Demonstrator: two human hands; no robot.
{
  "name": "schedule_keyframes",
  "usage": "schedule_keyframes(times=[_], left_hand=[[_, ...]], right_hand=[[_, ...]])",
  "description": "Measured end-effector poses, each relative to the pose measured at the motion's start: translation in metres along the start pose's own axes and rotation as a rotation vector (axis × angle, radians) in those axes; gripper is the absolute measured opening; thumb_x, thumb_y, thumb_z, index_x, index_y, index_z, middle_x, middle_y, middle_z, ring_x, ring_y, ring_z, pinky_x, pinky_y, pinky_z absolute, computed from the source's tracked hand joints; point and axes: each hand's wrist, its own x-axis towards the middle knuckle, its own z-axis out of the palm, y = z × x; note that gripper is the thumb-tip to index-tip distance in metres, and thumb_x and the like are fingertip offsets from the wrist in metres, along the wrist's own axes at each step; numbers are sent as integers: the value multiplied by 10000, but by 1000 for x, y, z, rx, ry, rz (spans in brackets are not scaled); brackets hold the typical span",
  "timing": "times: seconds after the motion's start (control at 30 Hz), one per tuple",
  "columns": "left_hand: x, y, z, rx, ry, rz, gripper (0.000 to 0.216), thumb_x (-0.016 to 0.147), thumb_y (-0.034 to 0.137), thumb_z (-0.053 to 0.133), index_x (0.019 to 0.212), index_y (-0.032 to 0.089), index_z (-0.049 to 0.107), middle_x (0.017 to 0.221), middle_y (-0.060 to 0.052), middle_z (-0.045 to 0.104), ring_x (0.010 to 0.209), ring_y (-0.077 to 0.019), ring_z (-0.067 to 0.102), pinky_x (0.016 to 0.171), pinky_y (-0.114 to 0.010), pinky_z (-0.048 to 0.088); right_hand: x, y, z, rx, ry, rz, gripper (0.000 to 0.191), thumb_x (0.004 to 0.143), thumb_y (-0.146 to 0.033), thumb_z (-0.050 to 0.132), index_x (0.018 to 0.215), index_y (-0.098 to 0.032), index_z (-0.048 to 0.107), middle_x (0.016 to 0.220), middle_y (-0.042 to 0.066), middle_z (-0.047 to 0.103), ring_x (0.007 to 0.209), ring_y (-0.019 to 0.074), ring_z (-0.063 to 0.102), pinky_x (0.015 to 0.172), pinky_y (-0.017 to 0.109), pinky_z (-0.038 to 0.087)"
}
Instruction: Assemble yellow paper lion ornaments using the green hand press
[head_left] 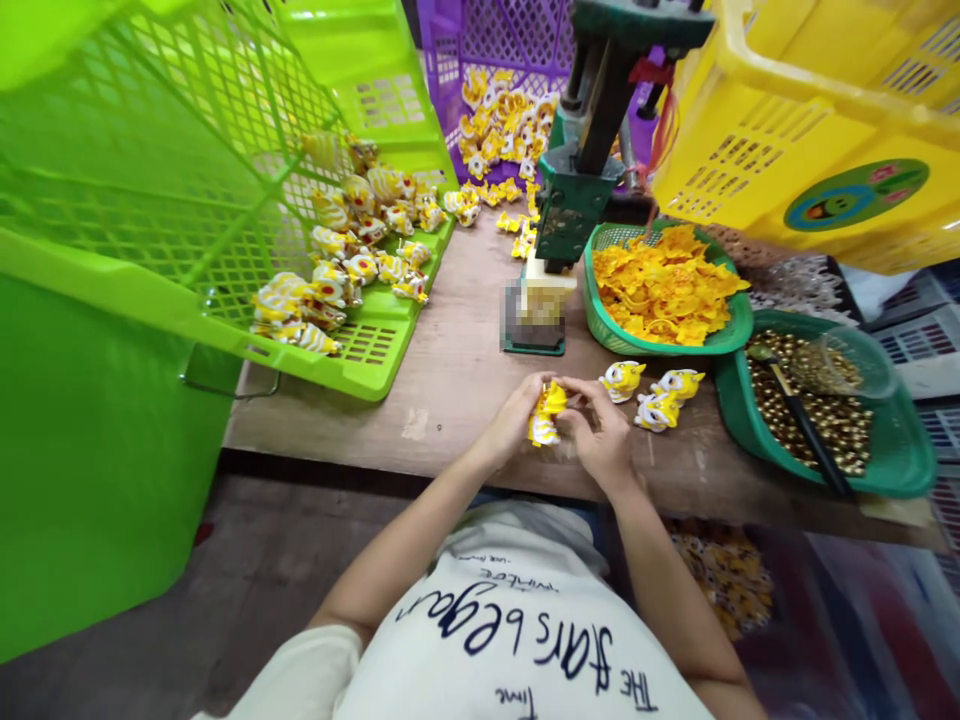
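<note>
Between my two hands is a small yellow-and-white striped plastic figure (547,415), held just above the front part of the wooden table. My left hand (519,418) grips its left side, fingers curled round it. From the other side, the thumb and fingers of my right hand (600,432) close on the same figure. Right of my right hand sit several yellow-and-white animal heads (658,410) on the tabletop. Straight ahead of my hands stands a green hand press (574,190), with a pale block under its ram.
A tipped lime-green crate (360,375) at left holds several striped figures. Behind the press, a purple crate (502,30) holds yellow-and-white parts. To the right are a green basket (622,343) of yellow pieces, a green tub (911,450) of gold beads with a scoop, and a yellow crate (757,130).
</note>
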Motion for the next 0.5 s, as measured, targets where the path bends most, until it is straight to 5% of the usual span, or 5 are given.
schedule_keyframes(times=[0.2,0.5], left_hand=[[-2,1,2,62,26,19,570,887,570,576,1253,133,589,1223,-127,668,1145,-270,621,1000,-392,474],[-4,0,3,134,76,17,609,905,619,510,1300,160,575,1420,-137,534,1371,-294,453,1114,-392,384]], right_hand=[[6,-4,-2,-20,-59,-127,342,935,-175,586,1258,-268,650,1166,66,707,1097,209,651,969,392,527],[-1,0,9,173,-1,17,258,909,-174,615,1131,-260,712,1104,59,693,1053,185,652,919,329,541]])
